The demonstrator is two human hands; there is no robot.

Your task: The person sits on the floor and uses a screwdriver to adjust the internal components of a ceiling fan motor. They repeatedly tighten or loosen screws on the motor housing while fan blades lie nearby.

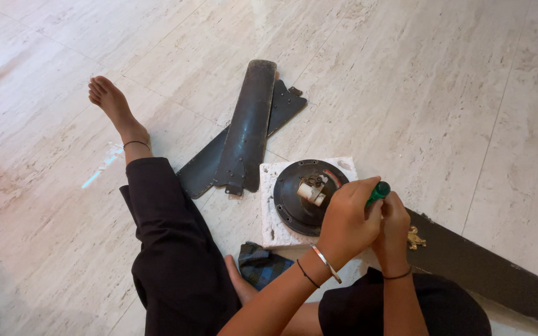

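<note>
A dark round ceiling-fan motor point(300, 196) lies on a white foam block point(270, 186) on the floor. One dark blade point(487, 267) is still fixed to it and runs off to the lower right. My left hand point(347, 221), with a bangle on its wrist, is closed round a green-handled screwdriver point(378, 191) at the motor's right edge. My right hand point(395, 227) grips the same tool just beneath and beside the left. The tool's tip is hidden behind my hands.
Two loose dark fan blades point(244, 130) lie crossed on the pale marble floor point(406, 74) behind the motor. My left leg in dark trousers point(163, 236) stretches out to the left with a bare foot point(113, 102). A checked cloth point(259, 264) lies by the foam block.
</note>
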